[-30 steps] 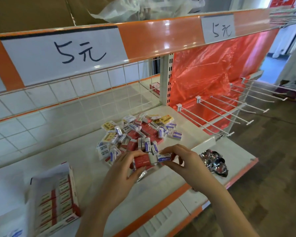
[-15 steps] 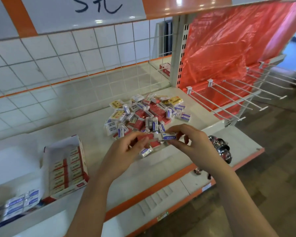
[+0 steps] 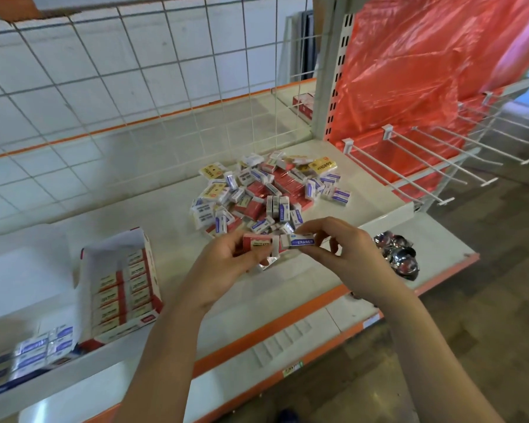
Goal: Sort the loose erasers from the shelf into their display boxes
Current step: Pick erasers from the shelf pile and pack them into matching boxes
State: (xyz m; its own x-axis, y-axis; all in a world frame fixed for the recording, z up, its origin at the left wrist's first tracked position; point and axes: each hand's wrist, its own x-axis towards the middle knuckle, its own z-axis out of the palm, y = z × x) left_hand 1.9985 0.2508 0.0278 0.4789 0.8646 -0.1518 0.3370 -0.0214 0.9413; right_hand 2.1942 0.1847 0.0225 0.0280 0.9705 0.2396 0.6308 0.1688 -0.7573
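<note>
A: Nearest the camera?
B: Two bare forearms rising from the bottom edge. Left hand (image 3: 223,264) curled round a red-sleeved eraser (image 3: 257,244), thumb and fingers clamped on it. Right hand (image 3: 345,254) pinching a white eraser with a blue ERASER label (image 3: 298,241) between thumb and fingertips. Both erasers held end to end, touching or nearly so, just above the shelf (image 3: 171,209).

A: Below the hands?
B: A small bit of clear wrapper (image 3: 268,264) on the shelf, partly hidden by the left fingers.

A: To the left?
B: Open display box (image 3: 119,288) with red-and-white erasers packed in rows, flap up. Nearer the corner, a second box of blue-labelled erasers (image 3: 43,346), blurred.

A: To the right?
B: Cluster of shiny metal objects (image 3: 400,257) near the shelf's front edge; kind hard to tell.

A: Beyond the hands?
B: Loose pile of erasers (image 3: 263,190), red, blue-labelled and yellow sleeves mixed, just behind the fingertips.

A: Farthest back?
B: White wire grid (image 3: 135,87) behind the shelf, perforated upright post (image 3: 330,87), red plastic sheet (image 3: 425,62), bare white peg hooks (image 3: 409,166) jutting out at right.
</note>
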